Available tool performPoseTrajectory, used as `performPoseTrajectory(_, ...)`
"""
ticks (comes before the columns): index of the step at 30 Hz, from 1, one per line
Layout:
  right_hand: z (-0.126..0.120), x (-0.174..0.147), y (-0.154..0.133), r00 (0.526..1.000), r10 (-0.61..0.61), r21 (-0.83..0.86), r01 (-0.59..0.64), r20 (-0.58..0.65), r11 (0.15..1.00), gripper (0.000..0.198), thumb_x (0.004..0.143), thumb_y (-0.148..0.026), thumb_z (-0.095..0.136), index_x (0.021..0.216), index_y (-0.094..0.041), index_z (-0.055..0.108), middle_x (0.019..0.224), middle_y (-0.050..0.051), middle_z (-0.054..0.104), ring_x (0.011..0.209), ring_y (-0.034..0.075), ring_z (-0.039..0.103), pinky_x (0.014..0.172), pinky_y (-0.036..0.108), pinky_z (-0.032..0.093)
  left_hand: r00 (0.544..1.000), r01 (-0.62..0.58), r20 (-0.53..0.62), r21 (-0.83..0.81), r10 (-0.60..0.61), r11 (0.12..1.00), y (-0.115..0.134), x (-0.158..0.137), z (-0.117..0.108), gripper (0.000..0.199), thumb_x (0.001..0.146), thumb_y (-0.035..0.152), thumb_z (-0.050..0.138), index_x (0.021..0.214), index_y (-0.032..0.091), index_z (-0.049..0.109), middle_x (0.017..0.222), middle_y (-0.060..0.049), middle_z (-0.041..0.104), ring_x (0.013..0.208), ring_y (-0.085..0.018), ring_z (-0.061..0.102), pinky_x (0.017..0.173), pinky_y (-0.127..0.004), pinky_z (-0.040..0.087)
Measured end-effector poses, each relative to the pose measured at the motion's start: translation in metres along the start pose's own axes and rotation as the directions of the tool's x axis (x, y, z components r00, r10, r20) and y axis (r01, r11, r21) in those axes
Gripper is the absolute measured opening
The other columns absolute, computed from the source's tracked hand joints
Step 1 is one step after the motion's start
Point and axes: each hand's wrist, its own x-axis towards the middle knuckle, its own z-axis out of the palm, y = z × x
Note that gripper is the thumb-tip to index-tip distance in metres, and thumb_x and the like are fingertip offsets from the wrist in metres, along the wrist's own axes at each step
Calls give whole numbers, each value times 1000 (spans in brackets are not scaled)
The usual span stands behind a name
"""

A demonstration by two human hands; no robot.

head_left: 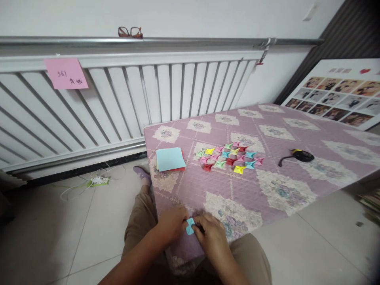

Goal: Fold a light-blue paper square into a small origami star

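Between my hands, just above the near left corner of the table, is a small folded square of light blue paper (190, 227) with crease lines on it. My left hand (173, 221) pinches its left edge, the fingers closed. From the right side my right hand (211, 231) grips it too, with the thumb on its face. Beyond them lies a stack of paper sheets (170, 159), light blue on top with red showing underneath. To its right, several small folded paper figures (230, 156) in yellow, pink, red, green and blue sit in rough rows.
A patterned purple cloth covers the table (190, 186). On its right side lies a black object with a cord or strap (303, 155). A photo board (335, 93) leans at the back right. Behind stands a white radiator (178, 87). A power strip (99, 181) lies on the floor.
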Motion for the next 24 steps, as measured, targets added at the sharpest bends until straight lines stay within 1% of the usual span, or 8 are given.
performPoseTrajectory(4,-2,3,-1,1000,4,30,-4,6,1000,11,78,-21,58,82,-27,66,83,0,65,85,20,57,76,31,34,999,-25,30,-6,25,1000,-4,7,-3,10,78,22,55,85,21,61,92,-4,62,85,-21,55,73,-28,38)
performPoseTrajectory(9,0,8,-1,1000,1,63,0,-17,998,6,77,-24,60,76,-25,65,77,0,63,80,18,56,71,29,33,998,-42,53,-27,43,999,-8,10,-2,12,77,22,56,87,21,62,90,-3,63,83,-20,55,71,-27,38)
performPoseTrajectory(15,4,9,1,1000,12,32,-12,-14,999,7,78,-25,59,73,-25,62,74,0,62,77,19,56,71,30,33,998,-56,38,-44,58,997,-7,10,-4,11,76,22,56,85,21,62,90,-2,64,82,-19,55,69,-27,37)
performPoseTrajectory(19,10,9,9,1000,-8,15,8,-24,1000,8,78,-26,58,71,-26,62,73,0,62,75,19,57,70,30,35,998,-63,23,-39,64,997,-6,12,-3,9,74,24,59,81,21,63,87,-2,65,80,-19,56,67,-26,37)
performPoseTrajectory(24,19,11,27,994,-60,10,61,-88,998,7,77,-32,59,72,-29,64,74,1,64,75,20,60,66,29,39,1000,-5,8,-94,6,996,-7,16,3,16,72,28,64,87,24,65,94,-3,66,85,-21,56,71,-29,38)
